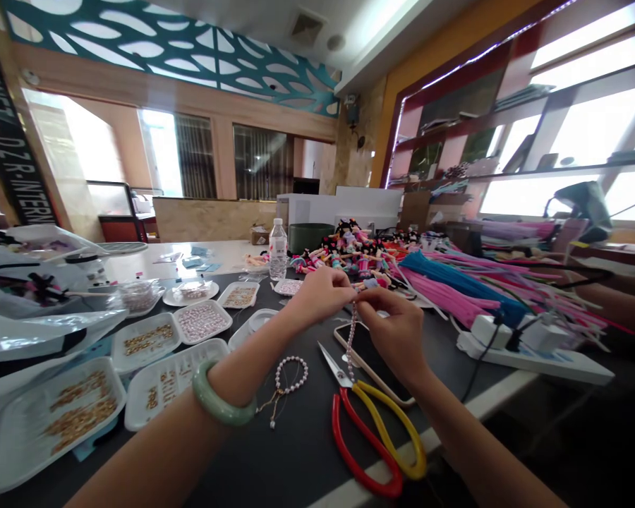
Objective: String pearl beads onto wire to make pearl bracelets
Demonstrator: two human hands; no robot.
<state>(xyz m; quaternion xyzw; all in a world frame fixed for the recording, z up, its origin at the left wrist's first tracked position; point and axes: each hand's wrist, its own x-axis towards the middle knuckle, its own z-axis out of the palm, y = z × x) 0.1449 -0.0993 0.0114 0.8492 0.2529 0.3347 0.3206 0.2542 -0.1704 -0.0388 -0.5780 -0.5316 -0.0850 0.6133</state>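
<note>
A strand of pale pink beads [352, 331] hangs down from between my two hands, its lower end by the scissors. My left hand [322, 293] pinches at the strand's top end, with a green bangle [223, 395] on that wrist. Close against it, my right hand [394, 328] is closed with thumb and finger on the strand just below. The exact grip points are partly hidden by the fingers. Scissors [367, 423] with one red and one yellow handle lie partly open below. A beaded bracelet [291, 374] rests on the dark table to their left.
Behind the scissors lies a phone [378, 360]. White trays [204, 322] of beads and gold parts crowd the left side. A water bottle [278, 250] stands upright beyond my hands. Small dolls [343, 247], pink pipe cleaners [449, 300] and a power strip [540, 356] are at the right.
</note>
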